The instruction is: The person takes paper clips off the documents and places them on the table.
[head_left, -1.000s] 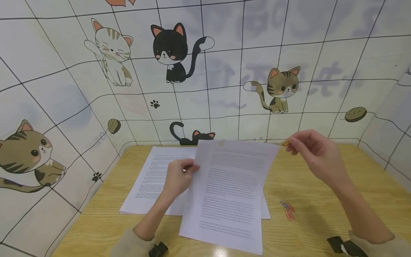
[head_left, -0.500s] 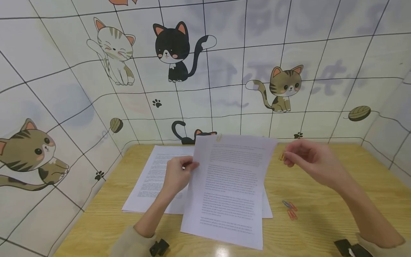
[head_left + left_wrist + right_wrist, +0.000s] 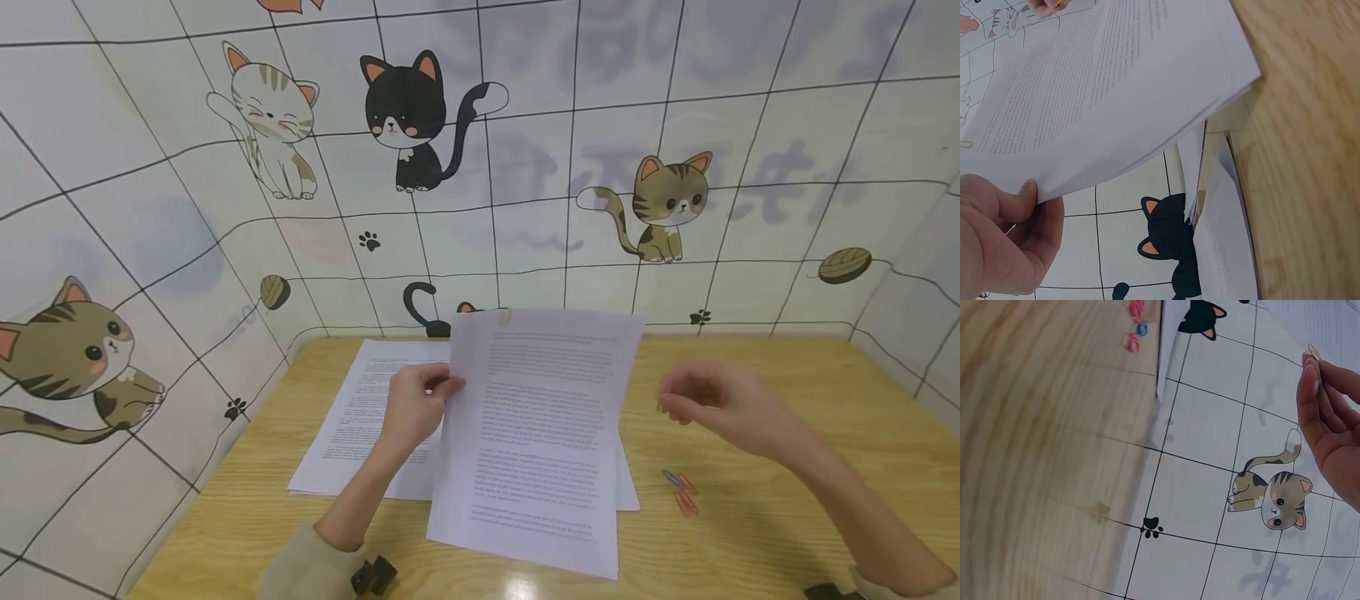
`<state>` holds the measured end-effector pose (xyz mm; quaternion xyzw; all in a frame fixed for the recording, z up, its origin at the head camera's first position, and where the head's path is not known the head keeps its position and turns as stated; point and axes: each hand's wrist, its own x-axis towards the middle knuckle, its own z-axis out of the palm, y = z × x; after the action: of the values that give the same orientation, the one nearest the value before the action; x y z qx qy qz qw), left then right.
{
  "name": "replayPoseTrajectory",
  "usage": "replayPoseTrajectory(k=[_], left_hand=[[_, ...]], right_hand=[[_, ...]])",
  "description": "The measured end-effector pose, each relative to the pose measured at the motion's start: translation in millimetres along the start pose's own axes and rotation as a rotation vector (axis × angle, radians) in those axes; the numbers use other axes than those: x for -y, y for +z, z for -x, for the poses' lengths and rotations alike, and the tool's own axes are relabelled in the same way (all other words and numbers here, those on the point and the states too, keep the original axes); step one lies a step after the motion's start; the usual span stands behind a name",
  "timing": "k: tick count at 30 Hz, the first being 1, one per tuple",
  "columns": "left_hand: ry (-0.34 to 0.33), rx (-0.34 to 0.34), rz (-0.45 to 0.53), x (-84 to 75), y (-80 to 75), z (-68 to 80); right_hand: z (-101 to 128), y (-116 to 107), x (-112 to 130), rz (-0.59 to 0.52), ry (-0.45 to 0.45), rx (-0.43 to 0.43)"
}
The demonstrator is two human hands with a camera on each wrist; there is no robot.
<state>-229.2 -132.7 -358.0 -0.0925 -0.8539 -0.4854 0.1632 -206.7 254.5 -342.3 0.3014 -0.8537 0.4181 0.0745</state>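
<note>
My left hand point(image 3: 418, 408) pinches the left edge of a few printed sheets point(image 3: 540, 433), held up off the table and tilted. A yellow paper clip point(image 3: 506, 317) sits on their top edge, left of the middle. To the right of the sheets, my right hand point(image 3: 720, 408) pinches another yellow paper clip point(image 3: 1314, 352) between thumb and fingertips, apart from the paper. In the left wrist view, the thumb point(image 3: 1025, 194) lies on top of the sheets, with fingers beneath.
More printed paper point(image 3: 360, 417) lies flat on the wooden table point(image 3: 825, 400), behind and left of the raised sheets. Several red and blue paper clips point(image 3: 680, 492) lie to their right. A cat-patterned wall covering point(image 3: 540, 125) stands along the table's back.
My right hand has come down from beside the sheets' top right corner, still pinching the paper clip. The left hand and raised sheets have barely shifted.
</note>
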Motion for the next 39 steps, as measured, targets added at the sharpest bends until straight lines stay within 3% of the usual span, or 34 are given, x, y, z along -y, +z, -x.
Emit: replayPoseTrajectory(k=[9,16,22,27,39], left_hand=[[-0.025,0.007,0.026,1.6,-0.3,-0.2],[-0.063,-0.004,0.05,1.9,-1.1,-0.5],[-0.09,-0.006,0.08,-0.7,-2.3,-0.1],[-0.1,-0.009,0.091,-0.7,-2.6,-0.3],[-0.09,-0.015,0.118,-0.1,-3.6,-1.5]], right_hand=[[3.1,8.7,-20.6,0.037,0.04,0.174],[6.9,15.3,-35.3,-0.008,0.078,0.331],[9.1,21.7,-41.3,-0.009,0.108,0.418],[10.5,26.7,-43.3,-0.049,0.127,0.467],[10.1,31.2,-43.4,0.033,0.107,0.477]])
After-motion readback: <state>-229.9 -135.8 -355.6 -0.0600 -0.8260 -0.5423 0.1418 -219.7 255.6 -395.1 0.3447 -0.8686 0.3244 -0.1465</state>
